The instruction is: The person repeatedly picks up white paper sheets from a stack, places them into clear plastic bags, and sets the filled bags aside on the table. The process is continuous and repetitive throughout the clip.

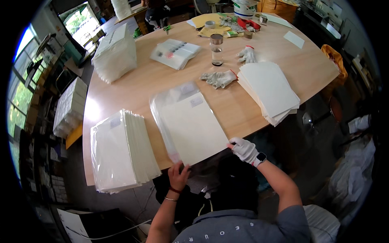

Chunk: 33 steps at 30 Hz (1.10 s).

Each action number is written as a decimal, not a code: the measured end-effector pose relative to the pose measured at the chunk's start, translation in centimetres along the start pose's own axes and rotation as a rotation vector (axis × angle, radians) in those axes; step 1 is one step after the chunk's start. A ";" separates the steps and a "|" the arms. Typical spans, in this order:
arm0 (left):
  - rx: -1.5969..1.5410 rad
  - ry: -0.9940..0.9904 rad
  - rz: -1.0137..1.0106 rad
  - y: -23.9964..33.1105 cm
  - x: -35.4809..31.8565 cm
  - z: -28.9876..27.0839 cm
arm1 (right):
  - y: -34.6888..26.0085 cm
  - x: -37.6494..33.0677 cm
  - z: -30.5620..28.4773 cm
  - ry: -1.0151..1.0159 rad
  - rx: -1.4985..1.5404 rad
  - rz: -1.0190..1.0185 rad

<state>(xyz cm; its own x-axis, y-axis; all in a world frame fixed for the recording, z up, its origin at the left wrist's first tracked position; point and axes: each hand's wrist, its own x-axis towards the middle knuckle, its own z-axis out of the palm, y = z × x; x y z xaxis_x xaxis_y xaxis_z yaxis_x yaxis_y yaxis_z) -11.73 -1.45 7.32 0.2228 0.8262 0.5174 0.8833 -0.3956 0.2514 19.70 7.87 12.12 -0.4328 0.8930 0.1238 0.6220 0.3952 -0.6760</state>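
A cream-white sheet of paper or card (195, 128) lies at the table's near edge, over or partly inside a clear plastic sleeve (161, 108); I cannot tell how far in it is. More clear sleeves lie beneath, with a small label near the top. My left hand (178, 177) is bare, its thumb and fingers closed at the sleeve's near edge beside the sheet's left corner. At the right near corner, my right hand (244, 151), in a white glove with bare fingertips, pinches the sheet. A thick stack of sleeved sheets (117, 152) stands left of my left hand.
Loose white sheets (269, 91) are piled at the right, near white work gloves (219, 78) and a clear bottle (216, 52). Farther back lie plastic sleeves (175, 52), a tall sleeve stack (115, 54), a tape roll (210, 24) and a white bucket (244, 8).
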 end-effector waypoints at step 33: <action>-0.871 0.246 -0.728 -2.6 2.4 -24.1 | -16.7 4.6 8.7 -0.076 0.946 0.064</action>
<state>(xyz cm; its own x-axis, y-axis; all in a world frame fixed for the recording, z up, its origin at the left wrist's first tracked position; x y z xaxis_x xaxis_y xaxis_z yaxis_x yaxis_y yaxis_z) -23.40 -8.09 27.60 -0.3917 0.9094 0.1399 0.1653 -0.0800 0.9830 1.66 3.49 17.68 -0.4782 0.8773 0.0408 -0.1255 -0.0223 -0.9918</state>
